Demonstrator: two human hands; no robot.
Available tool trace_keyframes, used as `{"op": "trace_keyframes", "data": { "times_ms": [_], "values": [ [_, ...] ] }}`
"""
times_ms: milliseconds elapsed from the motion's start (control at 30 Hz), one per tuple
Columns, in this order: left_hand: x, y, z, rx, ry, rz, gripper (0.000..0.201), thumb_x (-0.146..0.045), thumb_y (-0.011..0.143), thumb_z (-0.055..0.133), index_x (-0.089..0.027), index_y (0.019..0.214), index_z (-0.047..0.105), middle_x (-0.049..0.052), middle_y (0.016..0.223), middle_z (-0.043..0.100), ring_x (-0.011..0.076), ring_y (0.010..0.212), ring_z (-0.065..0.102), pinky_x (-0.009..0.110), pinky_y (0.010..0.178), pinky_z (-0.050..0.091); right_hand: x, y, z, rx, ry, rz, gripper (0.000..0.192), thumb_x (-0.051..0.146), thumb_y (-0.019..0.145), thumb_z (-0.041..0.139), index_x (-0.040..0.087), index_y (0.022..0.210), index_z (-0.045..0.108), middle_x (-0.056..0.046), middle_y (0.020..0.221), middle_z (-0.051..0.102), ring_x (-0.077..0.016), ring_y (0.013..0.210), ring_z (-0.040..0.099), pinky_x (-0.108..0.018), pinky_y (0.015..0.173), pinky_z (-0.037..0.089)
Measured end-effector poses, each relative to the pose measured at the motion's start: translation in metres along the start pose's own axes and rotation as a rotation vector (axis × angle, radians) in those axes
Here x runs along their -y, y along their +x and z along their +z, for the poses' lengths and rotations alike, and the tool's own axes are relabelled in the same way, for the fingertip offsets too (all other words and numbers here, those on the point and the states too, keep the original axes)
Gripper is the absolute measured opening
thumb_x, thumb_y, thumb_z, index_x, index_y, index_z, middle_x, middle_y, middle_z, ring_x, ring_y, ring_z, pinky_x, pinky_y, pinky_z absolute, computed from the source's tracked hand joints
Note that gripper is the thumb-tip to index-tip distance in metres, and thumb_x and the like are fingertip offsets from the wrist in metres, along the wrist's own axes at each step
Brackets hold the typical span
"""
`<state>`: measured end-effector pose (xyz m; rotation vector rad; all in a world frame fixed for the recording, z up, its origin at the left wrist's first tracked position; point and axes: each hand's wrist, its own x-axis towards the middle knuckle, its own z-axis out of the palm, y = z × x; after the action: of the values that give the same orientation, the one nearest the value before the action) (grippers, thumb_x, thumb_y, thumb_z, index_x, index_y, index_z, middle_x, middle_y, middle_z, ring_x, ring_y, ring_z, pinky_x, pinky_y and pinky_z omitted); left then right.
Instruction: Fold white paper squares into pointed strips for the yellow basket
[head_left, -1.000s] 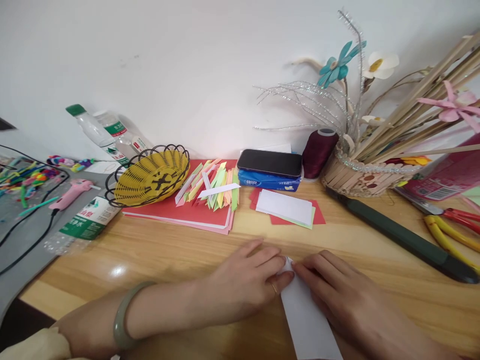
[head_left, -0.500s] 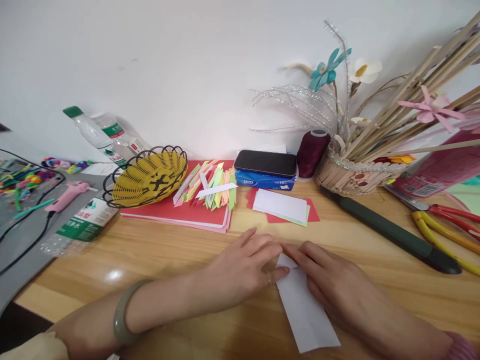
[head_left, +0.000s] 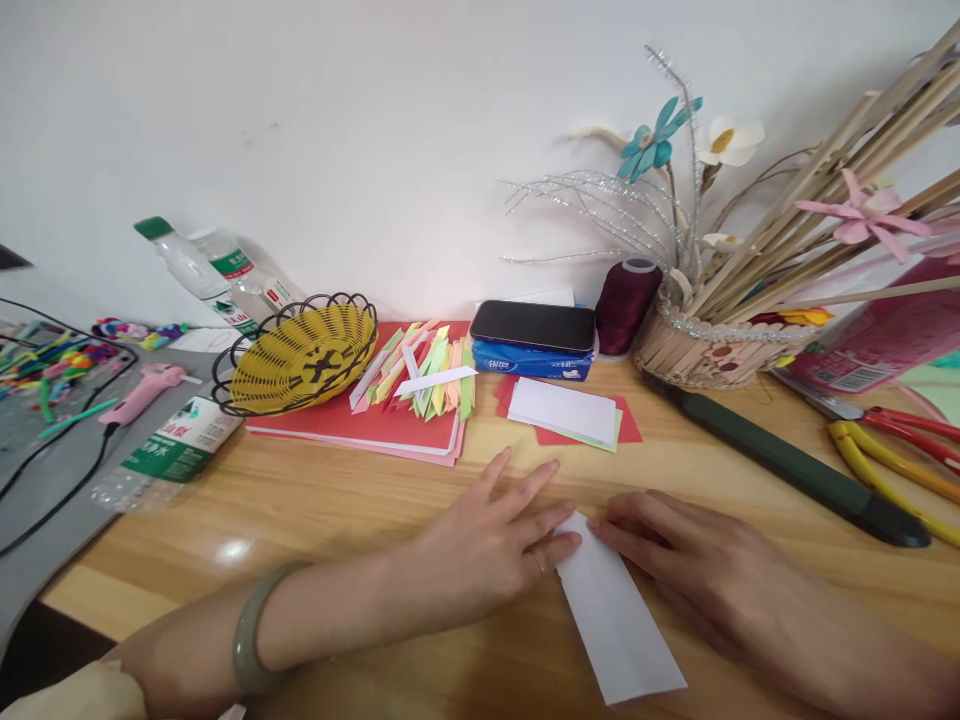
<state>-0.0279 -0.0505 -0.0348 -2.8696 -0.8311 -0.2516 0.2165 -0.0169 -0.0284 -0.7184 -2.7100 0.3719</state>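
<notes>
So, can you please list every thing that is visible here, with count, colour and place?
paper strip: 1, white, on the table between the hands
wire basket: 1, black and yellow, left rear
folded strips: many, mixed colours, on red sheets
phone: 1, black, on a blue packet
thread spool: 1, maroon, by the wall
paper stack: 1, white on red, centre
bottles: 2, clear, far left
left hand: flat, touching the strip
right hand: pressing the strip's edge

Bare tabletop (head_left: 315, 510) leftward (paper stack (head_left: 566, 412) just ahead).
</notes>
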Motion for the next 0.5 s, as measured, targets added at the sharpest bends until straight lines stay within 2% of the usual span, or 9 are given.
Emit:
{"op": "trace_keyframes", "data": {
  "times_ms": [100,200,300,367,400,433,500],
  "values": [
    [0.001,-0.001,0.002,-0.031,-0.027,-0.004,0.029,-0.014,0.093,0.039,-0.014,0.121,0.051,0.007,0.129,0.051,0.0336,0.134,0.02,0.062,0.101,0.024,-0.003,-0.004,-0.007,0.096,0.055,-0.052,0.041,0.005,0.08,0.038,0.023,0.112,0.056,-0.005,0.097,0.06,-0.0154,0.084,0.06,-0.028,0.073,0.051],
    [0.006,-0.002,0.003,-0.023,-0.103,-0.012,0.03,-0.014,0.095,0.035,-0.017,0.12,0.051,0.004,0.131,0.05,0.0311,0.134,0.02,0.064,0.101,0.022,-0.002,-0.006,-0.012,0.055,0.101,-0.009,0.033,0.006,0.08,0.039,0.023,0.099,0.059,-0.005,0.097,0.059,-0.0152,0.084,0.06,-0.026,0.07,0.051],
    [0.017,-0.002,0.003,0.044,-0.202,-0.017,0.031,-0.016,0.097,0.032,-0.024,0.121,0.049,-0.002,0.134,0.047,0.0275,0.135,0.019,0.065,0.102,0.018,0.004,-0.005,-0.014,0.067,0.167,0.054,0.027,0.009,0.077,0.045,0.023,0.095,0.059,-0.006,0.1,0.058,-0.0155,0.084,0.06,-0.025,0.067,0.051],
    [0.025,0.0,0.004,0.111,-0.238,-0.001,0.032,-0.019,0.097,0.032,-0.029,0.124,0.047,-0.005,0.137,0.043,0.0262,0.136,0.017,0.063,0.104,0.017,0.01,-0.003,-0.012,0.135,0.212,0.034,0.023,0.011,0.08,0.047,0.024,0.093,0.06,-0.005,0.096,0.058,-0.0143,0.08,0.059,-0.023,0.064,0.049],
    [0.028,0.0,0.004,0.109,-0.235,0.005,0.032,-0.019,0.097,0.031,-0.029,0.124,0.047,-0.005,0.137,0.043,0.0255,0.136,0.018,0.061,0.104,0.017,0.013,-0.001,-0.01,0.158,0.217,0.006,0.02,0.013,0.082,0.046,0.024,0.09,0.06,-0.004,0.092,0.059,-0.0133,0.076,0.059,-0.022,0.062,0.048],
    [0.03,0.001,0.003,0.087,-0.223,0.008,0.033,-0.02,0.098,0.03,-0.029,0.124,0.047,-0.004,0.137,0.043,0.0247,0.135,0.02,0.059,0.105,0.018,0.015,0.0,-0.008,0.152,0.202,-0.023,0.018,0.014,0.084,0.045,0.024,0.085,0.061,-0.003,0.087,0.059,-0.0123,0.072,0.058,-0.021,0.06,0.047],
    [0.03,0.002,0.002,-0.043,-0.185,-0.016,0.032,-0.019,0.098,0.029,-0.024,0.122,0.05,-0.001,0.133,0.049,0.0224,0.131,0.03,0.053,0.106,0.022,0.017,0.002,-0.003,0.02,0.101,-0.062,0.02,0.017,0.087,0.043,0.023,0.079,0.06,-0.002,0.08,0.058,-0.011,0.066,0.056,-0.02,0.058,0.045]
  ]
}}
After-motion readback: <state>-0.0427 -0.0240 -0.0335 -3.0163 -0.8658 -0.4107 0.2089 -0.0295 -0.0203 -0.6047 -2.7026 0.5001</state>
